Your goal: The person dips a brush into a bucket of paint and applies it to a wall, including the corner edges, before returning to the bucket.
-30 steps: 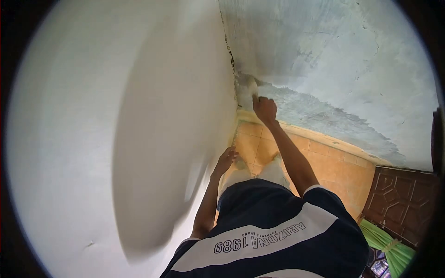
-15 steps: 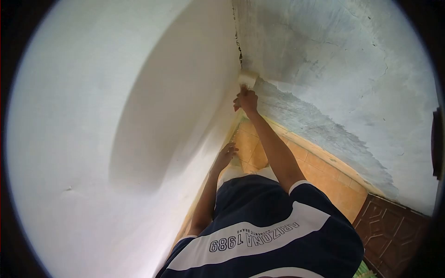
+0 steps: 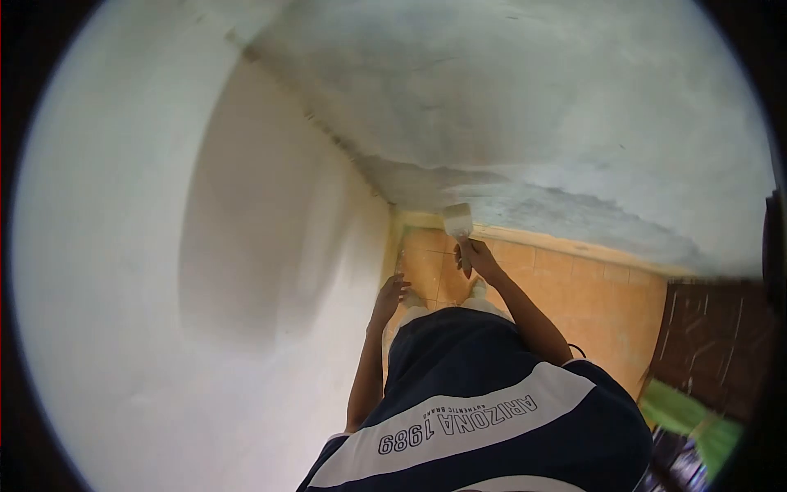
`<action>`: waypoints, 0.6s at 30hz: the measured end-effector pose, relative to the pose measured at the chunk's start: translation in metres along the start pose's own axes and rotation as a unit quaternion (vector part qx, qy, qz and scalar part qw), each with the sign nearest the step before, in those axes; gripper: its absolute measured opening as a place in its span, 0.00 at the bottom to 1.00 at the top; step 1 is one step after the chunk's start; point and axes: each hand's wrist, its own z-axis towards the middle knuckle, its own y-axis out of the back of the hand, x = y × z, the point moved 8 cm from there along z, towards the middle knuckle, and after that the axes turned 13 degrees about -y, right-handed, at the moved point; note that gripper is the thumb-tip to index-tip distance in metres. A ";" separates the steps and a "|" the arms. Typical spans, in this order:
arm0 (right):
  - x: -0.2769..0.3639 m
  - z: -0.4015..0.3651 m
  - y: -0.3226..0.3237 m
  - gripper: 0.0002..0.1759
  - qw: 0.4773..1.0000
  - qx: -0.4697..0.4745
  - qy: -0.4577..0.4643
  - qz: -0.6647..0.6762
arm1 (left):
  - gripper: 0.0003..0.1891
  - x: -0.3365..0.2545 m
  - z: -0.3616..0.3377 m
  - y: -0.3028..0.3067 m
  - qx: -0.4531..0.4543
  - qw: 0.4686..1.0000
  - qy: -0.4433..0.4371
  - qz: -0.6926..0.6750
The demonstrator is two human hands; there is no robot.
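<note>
My right hand [image 3: 475, 256] is wrapped round the brown handle of a putty knife [image 3: 458, 218] with a broad, pale blade. Its blade points away from me, in front of the lower part of the patchy grey wall [image 3: 557, 139]; whether it touches cannot be told. My left hand [image 3: 392, 297] hangs low beside the smooth white wall [image 3: 246, 271], holding nothing, its fingers apart and loosely bent. A rough, darker strip [image 3: 574, 205] runs along the bottom of the grey wall.
Both walls meet at a cracked corner [image 3: 336, 139] ahead. Orange tiles [image 3: 557, 287] cover the floor around my feet, with a yellowish edge along the wall base. A dark brown panelled piece [image 3: 709, 336] and a green item [image 3: 684, 414] are at the right.
My right hand has drawn the putty knife down from the wall corner, back towards me and slightly right. The view has turned and tipped, showing more floor. My left hand remains low, beside the white wall.
</note>
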 end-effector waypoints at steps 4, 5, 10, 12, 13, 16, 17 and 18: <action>-0.016 -0.047 0.091 0.27 0.993 -0.121 -0.003 0.018 | 0.24 -0.032 0.038 -0.058 0.088 0.995 -0.025 0.042; -0.015 -0.059 0.116 0.27 0.984 -0.165 0.057 0.041 | 0.24 -0.040 0.046 -0.074 0.116 0.991 -0.029 0.067; 0.014 -0.134 0.176 0.28 0.945 -0.260 0.109 0.165 | 0.26 -0.076 0.085 -0.157 0.227 0.967 -0.033 0.113; 0.037 -0.156 0.185 0.29 0.938 -0.277 0.134 0.157 | 0.27 -0.086 0.095 -0.188 0.258 0.957 -0.025 0.127; 0.055 -0.167 0.190 0.29 0.935 -0.285 0.160 0.140 | 0.28 -0.090 0.104 -0.201 0.265 0.953 -0.048 0.136; 0.112 -0.195 0.207 0.31 0.927 -0.298 0.203 0.104 | 0.31 -0.087 0.138 -0.233 0.280 0.946 -0.073 0.146; 0.130 -0.204 0.211 0.31 0.927 -0.299 0.203 0.106 | 0.34 -0.110 0.145 -0.240 0.214 0.961 -0.111 0.134; 0.151 -0.212 0.213 0.31 0.926 -0.290 0.219 0.106 | 0.38 -0.133 0.152 -0.244 0.145 0.970 -0.150 0.121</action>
